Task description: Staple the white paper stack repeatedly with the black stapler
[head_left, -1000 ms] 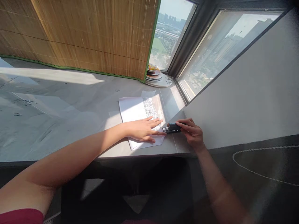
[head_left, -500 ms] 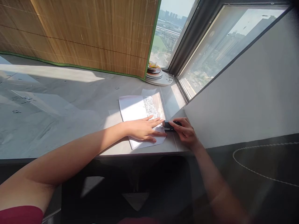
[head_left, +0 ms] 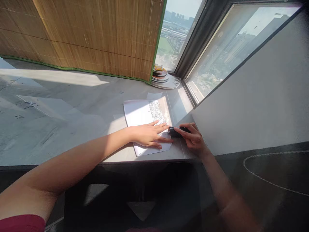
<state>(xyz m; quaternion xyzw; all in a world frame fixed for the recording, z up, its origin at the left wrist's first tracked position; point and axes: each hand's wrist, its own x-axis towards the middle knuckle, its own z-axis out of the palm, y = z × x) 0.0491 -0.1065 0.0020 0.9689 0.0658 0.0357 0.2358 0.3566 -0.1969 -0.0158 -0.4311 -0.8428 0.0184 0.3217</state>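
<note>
A white sheet of paper (head_left: 141,112) with a block of printed text lies on the grey stone windowsill (head_left: 72,109). My left hand (head_left: 148,134) rests flat on its near half, fingers stretched out towards the right edge. My right hand (head_left: 193,138) is closed on a small black stapler (head_left: 174,130), which sits at the paper's right edge, just beyond my left fingertips. The stapler's jaw end meets the sheet; the rear is hidden under my fingers.
A stack of plates (head_left: 164,79) stands in the far corner by the window (head_left: 224,48). A bamboo blind (head_left: 84,35) covers the left glass. A white wall (head_left: 253,96) rises right of my right hand. Small staples lie scattered at the left of the sill.
My right hand has slid the stapler leftward from beside the paper onto its right edge. My left hand has stayed flat on the sheet.
</note>
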